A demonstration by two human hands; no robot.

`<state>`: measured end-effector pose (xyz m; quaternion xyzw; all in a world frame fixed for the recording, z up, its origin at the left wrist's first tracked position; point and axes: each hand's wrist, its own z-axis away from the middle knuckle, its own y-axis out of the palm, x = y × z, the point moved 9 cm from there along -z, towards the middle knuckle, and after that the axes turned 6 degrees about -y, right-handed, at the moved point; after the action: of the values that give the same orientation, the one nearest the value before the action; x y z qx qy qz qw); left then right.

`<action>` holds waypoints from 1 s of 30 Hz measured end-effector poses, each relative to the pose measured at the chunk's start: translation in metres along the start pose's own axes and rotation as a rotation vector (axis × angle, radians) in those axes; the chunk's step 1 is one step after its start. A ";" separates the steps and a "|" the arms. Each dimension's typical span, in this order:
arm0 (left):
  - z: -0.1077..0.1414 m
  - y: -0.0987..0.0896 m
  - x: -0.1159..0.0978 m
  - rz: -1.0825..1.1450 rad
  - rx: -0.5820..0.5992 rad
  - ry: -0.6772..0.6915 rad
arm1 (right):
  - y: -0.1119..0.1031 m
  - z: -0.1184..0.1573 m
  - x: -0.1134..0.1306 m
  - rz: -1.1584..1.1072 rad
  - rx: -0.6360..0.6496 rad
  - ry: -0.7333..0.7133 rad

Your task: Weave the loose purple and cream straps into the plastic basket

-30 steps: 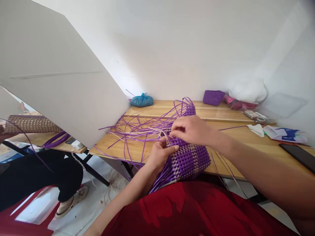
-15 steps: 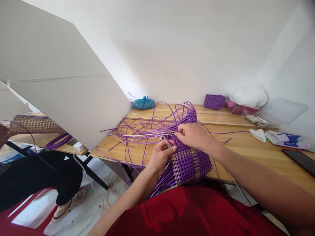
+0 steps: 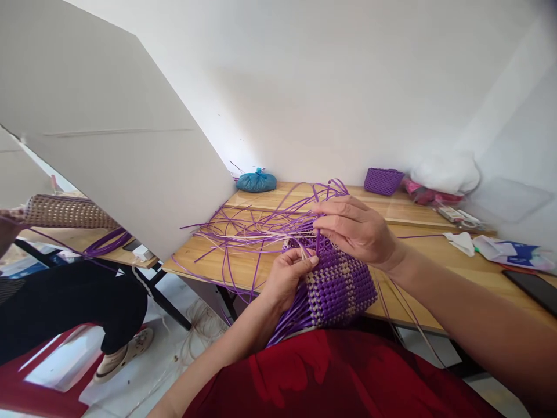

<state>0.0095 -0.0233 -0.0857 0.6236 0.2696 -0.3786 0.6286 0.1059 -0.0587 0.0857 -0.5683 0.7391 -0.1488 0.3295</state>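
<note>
A purple and beige woven basket piece [image 3: 337,287] rests at the near table edge against the red clothing. My left hand [image 3: 289,276] pinches strips at the weave's left side, thumb toward the right. Above the weave, my right hand [image 3: 359,229] has its fingers round a purple strip that runs up from the work. Many loose purple and beige strips [image 3: 243,235] spread leftward from the piece over the table.
On the wooden table [image 3: 418,261] are a blue bag [image 3: 256,181], a small purple basket [image 3: 383,181], a white bundle [image 3: 446,173], papers and a dark phone [image 3: 531,290]. Left of a grey partition [image 3: 117,128], another person holds a beige woven piece [image 3: 69,212].
My right hand has risen a little and turned, its fingers now higher on a purple strip. My left hand stays at the weave. The view has shifted slightly.
</note>
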 end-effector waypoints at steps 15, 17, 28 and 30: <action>0.002 0.002 0.003 0.007 -0.122 0.049 | 0.048 0.056 0.007 -0.072 0.620 0.639; 0.003 0.003 0.003 0.023 -0.095 0.043 | 0.056 0.067 0.010 -0.298 0.630 0.839; 0.004 0.007 0.007 0.077 -0.025 -0.032 | 0.081 0.091 0.015 -0.915 0.596 1.175; 0.002 0.007 0.008 0.060 -0.025 -0.031 | 0.082 0.090 0.017 -0.871 0.607 1.156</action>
<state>0.0194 -0.0271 -0.0885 0.6176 0.2455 -0.3657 0.6516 0.1016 -0.0357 -0.0346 -0.5245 0.4309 -0.7323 -0.0547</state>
